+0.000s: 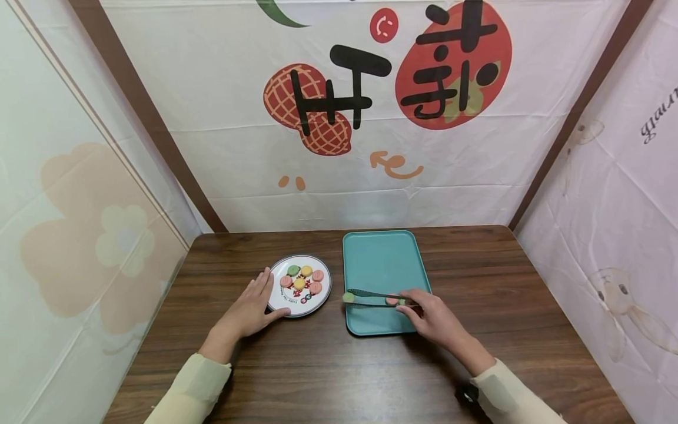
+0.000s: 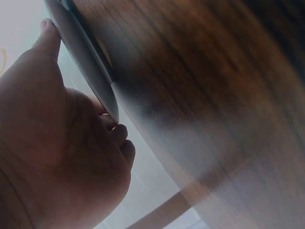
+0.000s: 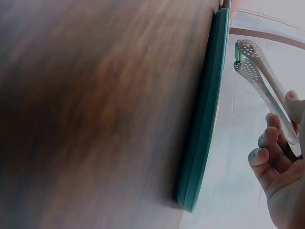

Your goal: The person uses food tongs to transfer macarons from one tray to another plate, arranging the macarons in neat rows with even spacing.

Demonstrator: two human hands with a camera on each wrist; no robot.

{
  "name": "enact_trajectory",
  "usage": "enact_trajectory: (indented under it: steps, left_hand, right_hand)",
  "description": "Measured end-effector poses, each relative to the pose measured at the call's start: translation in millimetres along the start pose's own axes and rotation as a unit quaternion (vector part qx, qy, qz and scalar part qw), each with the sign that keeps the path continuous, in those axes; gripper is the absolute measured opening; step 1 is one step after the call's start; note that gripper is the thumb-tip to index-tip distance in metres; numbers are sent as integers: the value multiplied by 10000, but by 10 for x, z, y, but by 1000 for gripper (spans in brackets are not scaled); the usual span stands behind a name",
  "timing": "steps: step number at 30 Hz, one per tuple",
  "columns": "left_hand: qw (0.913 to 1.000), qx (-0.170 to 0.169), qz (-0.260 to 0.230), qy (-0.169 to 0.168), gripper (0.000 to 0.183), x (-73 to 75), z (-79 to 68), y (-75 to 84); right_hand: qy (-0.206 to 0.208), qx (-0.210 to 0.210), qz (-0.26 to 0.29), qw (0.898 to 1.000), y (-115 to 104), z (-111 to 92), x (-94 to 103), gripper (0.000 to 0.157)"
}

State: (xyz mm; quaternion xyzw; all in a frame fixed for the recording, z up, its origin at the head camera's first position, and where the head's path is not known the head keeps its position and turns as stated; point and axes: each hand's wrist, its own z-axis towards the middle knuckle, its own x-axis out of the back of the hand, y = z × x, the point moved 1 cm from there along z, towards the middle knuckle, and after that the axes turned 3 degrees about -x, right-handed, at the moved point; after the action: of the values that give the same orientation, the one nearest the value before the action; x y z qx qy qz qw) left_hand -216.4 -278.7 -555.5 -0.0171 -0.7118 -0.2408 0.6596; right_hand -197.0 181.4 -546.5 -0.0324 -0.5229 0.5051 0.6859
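Observation:
My right hand (image 1: pixel 436 318) holds metal tongs (image 1: pixel 373 294) over the teal tray (image 1: pixel 384 259). A light green macaron (image 1: pixel 348 297) is caught between the tong tips above the tray's left edge; in the right wrist view the perforated tong ends (image 3: pixel 249 70) close on it. A pink macaron (image 1: pixel 391 300) lies on the tray beneath the tongs, with a green one (image 1: pixel 401 302) beside it, partly covered by my fingers. With fingers extended, my left hand (image 1: pixel 251 309) rests against the left rim of a round white plate (image 1: pixel 321 299), thumb along its near edge. Several pink, yellow and green macarons (image 1: pixel 299 284) sit on that plate.
The plate and tray stand side by side on a dark wooden table (image 1: pixel 318 377). Printed fabric walls enclose the table, one (image 1: pixel 238 194) behind it and others on the left and right. A small black object (image 1: pixel 467 393) is by my right sleeve.

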Motion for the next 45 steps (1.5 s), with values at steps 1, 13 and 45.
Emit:
enact_trajectory:
  steps: [1, 13, 45]
  left_hand:
    - [10000, 2, -2, -4, 112, 3, 0, 5]
    - [10000, 17, 7, 11, 112, -19, -1, -12]
    - [10000, 60, 58, -24, 112, -24, 5, 7]
  right_hand:
    - [-3, 4, 13, 10000, -5, 10, -7, 33]
    - [128, -276, 76, 9995, -102, 147, -109, 29]
    - [-112, -141, 16, 9998, -248, 580, -402, 33]
